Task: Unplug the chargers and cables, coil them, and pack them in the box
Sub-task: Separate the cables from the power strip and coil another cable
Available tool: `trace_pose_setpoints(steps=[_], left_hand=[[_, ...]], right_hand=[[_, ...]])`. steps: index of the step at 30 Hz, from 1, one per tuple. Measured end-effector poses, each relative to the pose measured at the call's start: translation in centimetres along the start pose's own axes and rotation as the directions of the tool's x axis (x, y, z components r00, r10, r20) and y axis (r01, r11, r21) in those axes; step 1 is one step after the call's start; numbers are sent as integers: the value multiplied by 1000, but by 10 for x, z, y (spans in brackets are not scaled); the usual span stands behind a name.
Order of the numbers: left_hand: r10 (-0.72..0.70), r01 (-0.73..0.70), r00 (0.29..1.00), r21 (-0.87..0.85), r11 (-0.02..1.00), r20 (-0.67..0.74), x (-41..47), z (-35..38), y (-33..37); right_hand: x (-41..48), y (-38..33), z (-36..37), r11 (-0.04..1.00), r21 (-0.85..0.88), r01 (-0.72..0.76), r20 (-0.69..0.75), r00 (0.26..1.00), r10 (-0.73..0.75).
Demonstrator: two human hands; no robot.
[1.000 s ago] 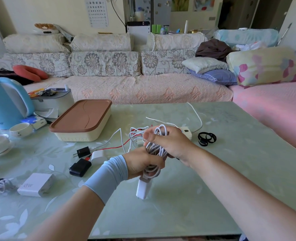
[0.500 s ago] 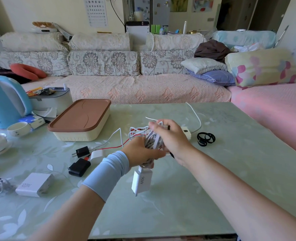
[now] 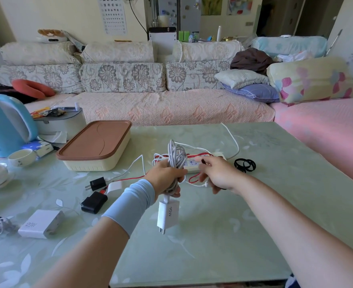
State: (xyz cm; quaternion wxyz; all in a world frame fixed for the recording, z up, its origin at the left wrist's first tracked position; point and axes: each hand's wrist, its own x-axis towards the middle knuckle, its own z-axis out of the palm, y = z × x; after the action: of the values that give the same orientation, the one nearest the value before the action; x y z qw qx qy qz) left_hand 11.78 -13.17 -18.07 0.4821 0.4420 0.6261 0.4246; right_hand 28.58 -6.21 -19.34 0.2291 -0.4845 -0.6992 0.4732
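Hanging under my left hand, the white charger points its prongs down at the desk, with its long side up and down. That hand is wrapped tight round the coiled white cable, which stands upright above the fist. My right hand is just beside the coil, fingers loose and spread. I cannot tell if it pinches the small dark bit at its fingertip. Behind both hands lies the power strip. The box sits back on the left, lid on.
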Motion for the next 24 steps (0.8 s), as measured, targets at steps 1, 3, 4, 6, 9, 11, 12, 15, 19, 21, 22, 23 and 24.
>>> trace_pose_setpoints(steps=[1,3,4,6,9,11,12,15,19,21,22,23,24], left_hand=[[11,-10,1000,56,998,-7,3,5,2],[35,-33,999,126,991,-12,10,18,5],[46,-43,999,155,987,-15,14,24,7],[63,-55,998,207,977,-28,21,37,11],[66,-60,998,216,975,-21,34,52,13],[59,-57,998,197,979,-6,43,60,12],[54,-53,999,176,983,0,47,64,11],[33,-35,999,90,995,23,59,73,10],[-10,8,1000,76,997,25,74,80,9],[-24,22,1000,87,996,18,77,84,9],[-28,26,999,95,995,18,76,85,10],[-31,28,999,105,994,20,76,87,10],[-29,26,999,114,993,21,74,88,10]], right_hand=[[3,8,-6,996,-82,-29,-1,1000,29],[5,22,-18,969,-242,-54,33,997,64],[6,26,-26,950,-309,-41,31,998,53],[9,33,-44,951,-308,-29,-44,999,17],[22,47,-77,978,-202,-44,-294,956,-18],[31,61,-95,911,-400,-103,-414,907,-79],[35,70,-101,863,-486,-140,-439,893,-102],[46,91,-111,777,-607,-167,-398,910,-116],[63,106,-108,706,-683,-187,-328,942,-68],[65,102,-104,705,-677,-213,-321,947,-22],[67,100,-103,714,-659,-237,-321,947,19],[67,97,-102,725,-636,-265,-320,945,64],[67,95,-101,727,-627,-281,-311,945,98]])
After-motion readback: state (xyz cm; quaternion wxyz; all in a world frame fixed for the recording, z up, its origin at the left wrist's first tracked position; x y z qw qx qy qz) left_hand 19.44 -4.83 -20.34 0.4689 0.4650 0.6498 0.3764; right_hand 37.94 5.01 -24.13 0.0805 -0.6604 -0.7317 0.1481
